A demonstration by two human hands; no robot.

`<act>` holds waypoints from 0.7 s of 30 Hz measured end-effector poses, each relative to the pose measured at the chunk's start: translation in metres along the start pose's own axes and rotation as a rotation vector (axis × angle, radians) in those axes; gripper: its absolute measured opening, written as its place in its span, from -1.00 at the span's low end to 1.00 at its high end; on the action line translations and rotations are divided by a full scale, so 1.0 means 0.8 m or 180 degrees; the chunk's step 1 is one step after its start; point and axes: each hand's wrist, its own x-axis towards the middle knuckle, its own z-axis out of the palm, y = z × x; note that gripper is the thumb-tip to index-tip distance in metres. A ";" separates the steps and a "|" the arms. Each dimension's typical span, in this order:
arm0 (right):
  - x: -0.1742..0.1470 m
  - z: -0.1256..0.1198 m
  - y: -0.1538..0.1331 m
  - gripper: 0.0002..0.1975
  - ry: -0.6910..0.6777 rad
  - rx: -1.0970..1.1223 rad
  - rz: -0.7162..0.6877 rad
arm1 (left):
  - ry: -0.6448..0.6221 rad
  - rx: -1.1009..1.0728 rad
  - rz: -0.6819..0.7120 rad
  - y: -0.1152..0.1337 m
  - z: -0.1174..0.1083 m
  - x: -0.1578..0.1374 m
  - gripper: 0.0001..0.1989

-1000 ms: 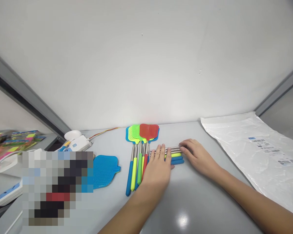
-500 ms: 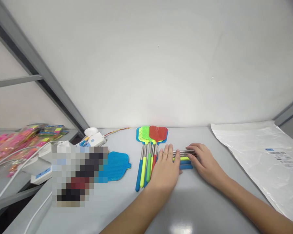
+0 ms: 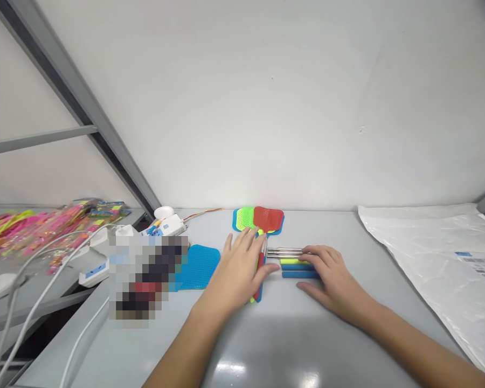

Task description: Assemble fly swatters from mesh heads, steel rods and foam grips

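Several fly swatters lie side by side, a red swatter head (image 3: pixel 269 218) and a green swatter head (image 3: pixel 244 217) overlapping blue ones. My left hand (image 3: pixel 234 272) rests across their handles with its fingers stretched out, hiding most of them; a red handle (image 3: pixel 260 275) shows at its edge. To the right lie several loose swatter sticks, with metal rods (image 3: pixel 281 251) and yellow and blue handles (image 3: pixel 301 274), set crosswise. My right hand (image 3: pixel 331 280) has its fingers over their right ends, thumb spread on the table side. Blue swatter heads (image 3: pixel 200 264) lie left of my left hand.
A white plastic mailing bag (image 3: pixel 412 248) covers the table's right side. Left stand power strips (image 3: pixel 95 272) with plugs and white cables (image 3: pixel 81 342), beside a blurred-out patch (image 3: pixel 149 280). Colourful packets (image 3: pixel 56 231) lie on a further surface. A wall rises behind.
My left hand has moved left, off the loose sticks and onto the swatter handles, its fingers wider apart. My right hand stays at the sticks, its thumb now out in view.
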 end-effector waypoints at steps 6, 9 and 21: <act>0.002 0.007 0.001 -0.70 0.0148 0.0022 0.0067 | 0.0297 0.0014 -0.0794 -0.020 -0.007 -0.006 -0.72; 0.002 0.011 0.002 -0.73 0.0204 -0.0039 0.0056 | 0.0278 0.0162 -0.0924 -0.020 -0.001 -0.006 -0.74; 0.004 0.012 0.000 -0.73 0.0169 -0.0124 0.0021 | 0.0182 0.0429 -0.0983 -0.008 0.019 -0.006 -0.67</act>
